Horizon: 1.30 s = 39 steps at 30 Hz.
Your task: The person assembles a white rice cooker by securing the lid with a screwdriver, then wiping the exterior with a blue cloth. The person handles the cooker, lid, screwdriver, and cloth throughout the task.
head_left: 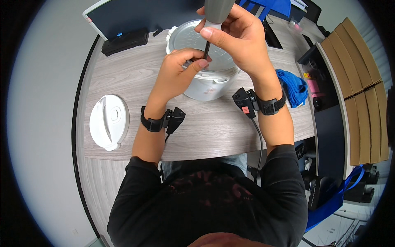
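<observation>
A screwdriver (218, 11) with a thick grey handle and a dark thin shaft stands nearly upright over a white round pot (210, 91). My right hand (246, 43) grips it where the pale collar meets the shaft, thumb in front. My left hand (175, 74) is low over the pot's top, thumb and forefinger closed together beside the shaft's tip. Whatever sits between those fingers is hidden. Under both hands, the pot's greyish top plate (224, 61) shows rows of small raised marks or holes.
A white oval lid (108, 121) with a raised grip lies at the table's left. Behind stand a monitor (148, 18) and a black case (125, 42). To the right are a blue cloth (293, 87), a shelf and brown cartons (354, 57). Cables hang from both wrist devices.
</observation>
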Available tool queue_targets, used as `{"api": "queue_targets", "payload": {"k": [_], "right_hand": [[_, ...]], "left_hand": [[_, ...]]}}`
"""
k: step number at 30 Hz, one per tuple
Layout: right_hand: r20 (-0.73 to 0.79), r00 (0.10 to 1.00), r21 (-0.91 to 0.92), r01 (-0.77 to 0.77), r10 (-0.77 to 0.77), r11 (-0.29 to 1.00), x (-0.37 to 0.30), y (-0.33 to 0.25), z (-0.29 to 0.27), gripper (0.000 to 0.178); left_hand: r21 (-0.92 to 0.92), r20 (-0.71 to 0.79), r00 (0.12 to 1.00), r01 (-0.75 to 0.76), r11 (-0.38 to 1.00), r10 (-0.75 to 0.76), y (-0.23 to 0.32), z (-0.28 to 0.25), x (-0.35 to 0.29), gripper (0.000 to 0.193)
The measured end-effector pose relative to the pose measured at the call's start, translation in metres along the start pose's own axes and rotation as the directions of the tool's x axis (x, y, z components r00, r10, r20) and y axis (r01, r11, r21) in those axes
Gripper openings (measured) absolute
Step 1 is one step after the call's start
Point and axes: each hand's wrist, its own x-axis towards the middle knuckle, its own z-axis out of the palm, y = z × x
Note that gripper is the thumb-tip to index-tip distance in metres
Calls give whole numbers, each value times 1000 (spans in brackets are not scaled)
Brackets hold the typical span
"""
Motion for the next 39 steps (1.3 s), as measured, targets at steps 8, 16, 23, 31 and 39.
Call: {"api": "queue_targets", "payload": {"k": [8,16,23,31,39], "right_hand": [[-58,993,-82,97,-102,992,-1,-6,9,29],[-147,986,164,-56,81,985,5,-34,14,26],[-107,981,160,-143,162,977,-22,-20,-2,24],[-127,952,-188,-300,280,935,-85,-1,7,26],[-160,946,-229,-312,280,922,-95,10,-16,32]], "left_hand": [[-104,68,998,8,995,-1,-4,-6,-2,29],[-166,94,995,-26,986,42,-10,-9,-3,42],[33,84,986,-148,988,145,-11,-32,-5,46],[439,102,984,-176,881,146,-37,-65,-11,56],[442,54,966,-249,862,252,-35,-55,-6,51]]}}
